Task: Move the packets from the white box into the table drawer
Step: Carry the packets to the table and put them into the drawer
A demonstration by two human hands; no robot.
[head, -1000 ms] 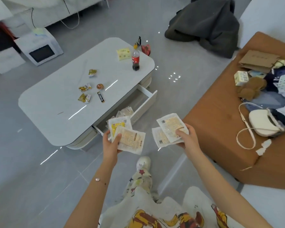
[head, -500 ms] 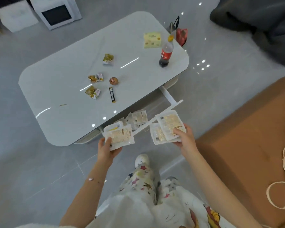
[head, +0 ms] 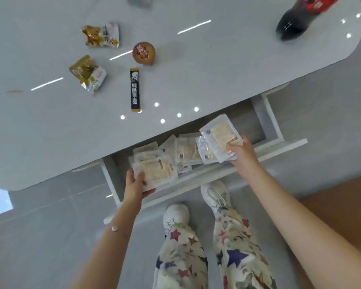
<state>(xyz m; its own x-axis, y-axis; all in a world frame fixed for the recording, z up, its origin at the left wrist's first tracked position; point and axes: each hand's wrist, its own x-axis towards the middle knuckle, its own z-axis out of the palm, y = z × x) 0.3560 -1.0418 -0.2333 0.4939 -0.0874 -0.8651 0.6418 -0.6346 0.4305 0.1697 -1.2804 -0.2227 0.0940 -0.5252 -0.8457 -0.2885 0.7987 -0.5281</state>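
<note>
The table drawer (head: pixel 288 147) stands pulled out under the white table (head: pixel 175 86). Several pale packets (head: pixel 187 152) lie inside it. My left hand (head: pixel 137 185) grips a small stack of packets (head: pixel 156 171) over the drawer's left part. My right hand (head: pixel 241 156) pinches two packets (head: pixel 220 138) over the drawer's middle. The white box is out of view.
On the tabletop lie two gold snack bags (head: pixel 88 73), a round brown snack (head: pixel 144 53), a black stick sachet (head: pixel 134 88) and a cola bottle (head: pixel 300 19) at the far right. My legs and white shoes (head: pixel 214 192) stand in front of the drawer. An orange surface (head: pixel 342 205) is at the right.
I have come close to the table and leaned over it. Both hands moved forward with their packets and now hover over the open drawer.
</note>
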